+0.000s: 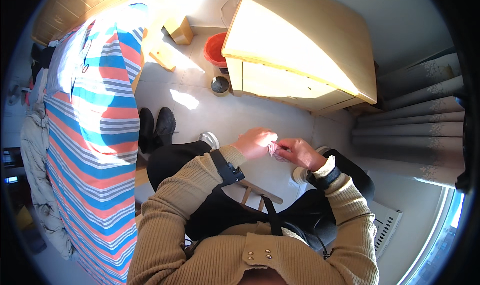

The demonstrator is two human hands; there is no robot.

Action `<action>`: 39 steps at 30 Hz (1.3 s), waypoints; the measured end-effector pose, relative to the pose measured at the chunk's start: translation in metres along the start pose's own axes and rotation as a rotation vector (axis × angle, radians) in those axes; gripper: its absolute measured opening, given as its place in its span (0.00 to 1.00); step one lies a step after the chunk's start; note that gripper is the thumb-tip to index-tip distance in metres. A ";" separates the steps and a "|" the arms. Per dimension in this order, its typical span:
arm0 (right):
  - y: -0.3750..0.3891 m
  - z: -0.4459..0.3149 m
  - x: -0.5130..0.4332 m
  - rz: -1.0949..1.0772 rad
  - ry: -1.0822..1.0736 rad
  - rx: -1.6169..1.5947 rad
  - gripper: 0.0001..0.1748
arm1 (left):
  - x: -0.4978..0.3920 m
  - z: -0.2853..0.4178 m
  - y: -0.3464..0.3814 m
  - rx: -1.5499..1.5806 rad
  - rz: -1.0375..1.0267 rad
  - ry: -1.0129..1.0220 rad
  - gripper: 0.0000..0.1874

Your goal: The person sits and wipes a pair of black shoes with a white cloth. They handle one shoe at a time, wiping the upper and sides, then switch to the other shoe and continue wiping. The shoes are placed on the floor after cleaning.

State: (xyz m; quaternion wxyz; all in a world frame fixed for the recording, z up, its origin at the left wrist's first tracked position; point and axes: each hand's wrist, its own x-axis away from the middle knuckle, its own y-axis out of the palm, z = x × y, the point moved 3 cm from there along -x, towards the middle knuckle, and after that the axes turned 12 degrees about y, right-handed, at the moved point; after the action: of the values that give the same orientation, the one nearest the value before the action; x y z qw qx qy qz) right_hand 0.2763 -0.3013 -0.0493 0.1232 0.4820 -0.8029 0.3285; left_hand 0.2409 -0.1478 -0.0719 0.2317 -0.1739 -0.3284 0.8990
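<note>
Between my two hands is a small crumpled pinkish-white patterned cloth (275, 152). My left hand (257, 140) is closed around its upper end, and some of the fingers are hidden from this angle. From the other side, my right hand (303, 154) pinches the cloth between thumb and fingers. Both hands are close together above the tiled floor, in front of my bent knees. A dark strap with a small device (227, 169) is around my left wrist, and a dark band (325, 177) circles the right one.
A wooden cabinet (300, 86) stands ahead, beside a red-lined waste bin (215, 51) and a small round container (220, 85). Black boots (164, 125) stand by the bed with its striped cover (112, 135) on the left. Grey curtains (412, 124) hang at right. A wooden bar (260, 191) lies below my hands.
</note>
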 end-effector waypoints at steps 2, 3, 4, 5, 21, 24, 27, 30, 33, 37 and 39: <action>-0.004 0.005 0.002 0.057 0.026 -0.109 0.09 | -0.005 -0.002 0.002 0.047 0.010 -0.030 0.03; -0.005 0.010 0.004 0.059 0.064 -0.175 0.09 | -0.008 -0.004 0.002 0.070 0.023 -0.062 0.04; -0.006 0.013 0.003 0.065 0.077 -0.243 0.11 | -0.011 -0.006 0.002 0.089 0.034 -0.100 0.05; -0.009 0.016 0.004 0.094 0.066 -0.266 0.12 | -0.014 -0.007 0.000 0.102 0.097 -0.109 0.06; -0.009 0.031 0.004 0.033 0.160 -0.830 0.10 | -0.022 0.014 -0.009 0.045 0.432 0.041 0.05; -0.010 0.030 -0.001 0.121 0.110 -0.585 0.12 | -0.017 0.014 -0.012 0.072 0.431 0.051 0.04; -0.007 0.029 -0.002 0.135 0.128 -0.623 0.17 | -0.012 0.009 -0.011 0.183 0.453 -0.055 0.03; -0.005 0.028 0.000 0.065 0.171 -0.760 0.22 | -0.008 0.006 -0.012 0.086 0.527 -0.061 0.03; -0.006 0.029 0.000 -0.033 0.199 -0.835 0.22 | -0.006 0.003 -0.010 0.076 0.516 -0.076 0.04; -0.006 0.037 -0.004 -0.047 0.336 -0.887 0.16 | -0.005 0.004 -0.009 0.075 0.509 -0.037 0.06; -0.006 0.040 -0.006 -0.022 0.300 -0.992 0.13 | -0.006 0.007 -0.009 0.065 0.515 -0.005 0.07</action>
State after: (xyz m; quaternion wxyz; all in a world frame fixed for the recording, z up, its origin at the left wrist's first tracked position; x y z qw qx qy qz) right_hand 0.2889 -0.3245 -0.0802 0.4541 0.3216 -0.8304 -0.0273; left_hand 0.2450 -0.1486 -0.0596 -0.0002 -0.2422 -0.2448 0.9388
